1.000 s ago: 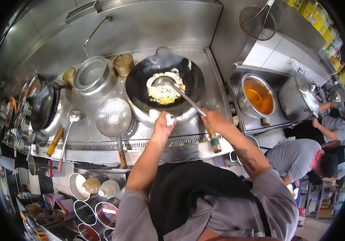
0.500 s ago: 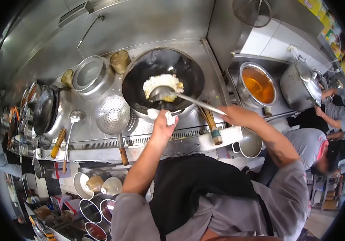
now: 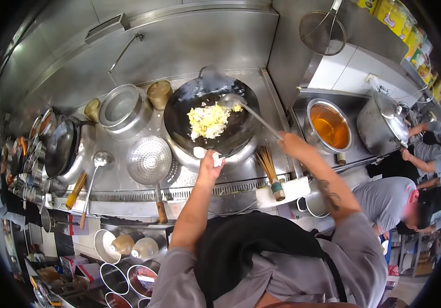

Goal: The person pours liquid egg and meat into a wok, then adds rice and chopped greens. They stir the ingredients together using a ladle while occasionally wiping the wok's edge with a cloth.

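My left hand [image 3: 210,167] is closed round a white cloth [image 3: 200,152] at the near rim of a black wok [image 3: 179,120]; the wok's handle is hidden under the cloth. Rice mixed with yellow egg [image 3: 208,122] lies in the middle of the wok. My right hand [image 3: 295,145] grips the long handle of a metal ladle [image 3: 232,101], whose bowl is over the right part of the wok, beside the rice.
Left of the wok are a perforated skimmer [image 3: 149,159], a lidded pot [image 3: 123,110] and another ladle [image 3: 103,159]. A bamboo brush [image 3: 270,172] lies near my right forearm. Beyond are a pot of orange liquid [image 3: 329,126] and people at the right.
The ladle has moved up and right off the rice. The wok's far side is raised over the burner, and the rice is turned over, showing more egg.
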`<action>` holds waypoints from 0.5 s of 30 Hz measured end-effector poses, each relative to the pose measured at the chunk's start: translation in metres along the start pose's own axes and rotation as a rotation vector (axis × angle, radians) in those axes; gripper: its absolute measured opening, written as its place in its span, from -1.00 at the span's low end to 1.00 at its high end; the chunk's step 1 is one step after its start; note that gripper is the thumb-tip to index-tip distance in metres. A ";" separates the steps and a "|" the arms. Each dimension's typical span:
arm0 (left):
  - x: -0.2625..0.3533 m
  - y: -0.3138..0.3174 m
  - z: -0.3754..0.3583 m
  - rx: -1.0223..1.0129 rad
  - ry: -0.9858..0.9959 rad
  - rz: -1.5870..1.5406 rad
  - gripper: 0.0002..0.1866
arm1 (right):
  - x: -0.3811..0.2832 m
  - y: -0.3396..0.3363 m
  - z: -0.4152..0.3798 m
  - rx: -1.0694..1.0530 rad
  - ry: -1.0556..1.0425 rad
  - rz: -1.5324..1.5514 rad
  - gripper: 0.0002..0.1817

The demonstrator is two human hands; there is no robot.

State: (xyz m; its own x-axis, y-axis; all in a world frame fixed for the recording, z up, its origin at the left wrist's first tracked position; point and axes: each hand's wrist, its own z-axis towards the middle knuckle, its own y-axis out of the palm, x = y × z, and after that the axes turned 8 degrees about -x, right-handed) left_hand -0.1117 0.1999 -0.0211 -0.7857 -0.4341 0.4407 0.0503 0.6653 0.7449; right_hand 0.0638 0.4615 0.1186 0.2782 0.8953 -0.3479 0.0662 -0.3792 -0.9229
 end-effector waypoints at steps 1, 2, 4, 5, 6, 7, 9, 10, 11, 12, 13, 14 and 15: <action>-0.003 0.001 0.001 0.012 0.000 0.008 -0.91 | -0.026 0.007 0.011 -0.031 0.125 0.222 -0.65; 0.000 0.010 -0.008 0.019 -0.011 -0.006 -0.93 | -0.057 0.014 0.023 -0.061 0.250 0.444 -0.67; -0.001 0.009 -0.006 0.002 -0.009 -0.011 -0.93 | -0.045 0.084 0.072 -0.089 0.080 0.555 -0.73; 0.000 0.007 -0.003 -0.012 -0.008 -0.012 -0.93 | -0.081 0.073 0.059 -0.192 0.180 0.844 -0.75; 0.000 0.004 0.001 -0.009 -0.008 -0.011 -0.93 | -0.085 0.075 0.054 -0.239 0.134 0.832 -0.75; -0.001 0.000 0.005 -0.033 -0.013 -0.013 -0.94 | -0.087 0.077 0.050 -0.286 0.090 0.821 -0.75; -0.002 -0.003 0.006 -0.053 -0.020 -0.015 -0.93 | -0.078 0.046 0.022 -0.410 0.011 0.643 -0.79; -0.001 -0.002 0.004 -0.059 -0.025 -0.030 -0.93 | -0.060 0.041 0.011 -0.338 -0.143 0.499 -0.79; 0.000 -0.002 0.002 -0.064 -0.029 -0.045 -0.93 | -0.043 0.036 0.001 -0.264 -0.294 0.354 -0.79; -0.001 -0.003 0.003 -0.073 -0.020 -0.045 -0.91 | -0.036 0.021 -0.014 -0.220 -0.292 0.236 -0.77; -0.002 -0.002 0.003 -0.070 -0.019 -0.048 -0.91 | -0.037 0.002 -0.028 -0.177 -0.289 0.116 -0.73; -0.005 -0.001 0.001 -0.024 0.011 -0.045 -0.90 | -0.044 -0.006 -0.032 -0.184 -0.288 0.119 -0.73; -0.010 -0.001 -0.003 0.023 0.035 -0.037 -0.89 | -0.051 -0.011 -0.034 -0.199 -0.143 -0.002 -0.70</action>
State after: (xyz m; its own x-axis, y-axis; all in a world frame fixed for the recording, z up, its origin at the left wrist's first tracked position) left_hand -0.1021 0.2014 -0.0246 -0.7647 -0.4793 0.4307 0.0074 0.6618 0.7496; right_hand 0.0812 0.4117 0.1523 0.1399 0.9149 -0.3787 0.2584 -0.4029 -0.8780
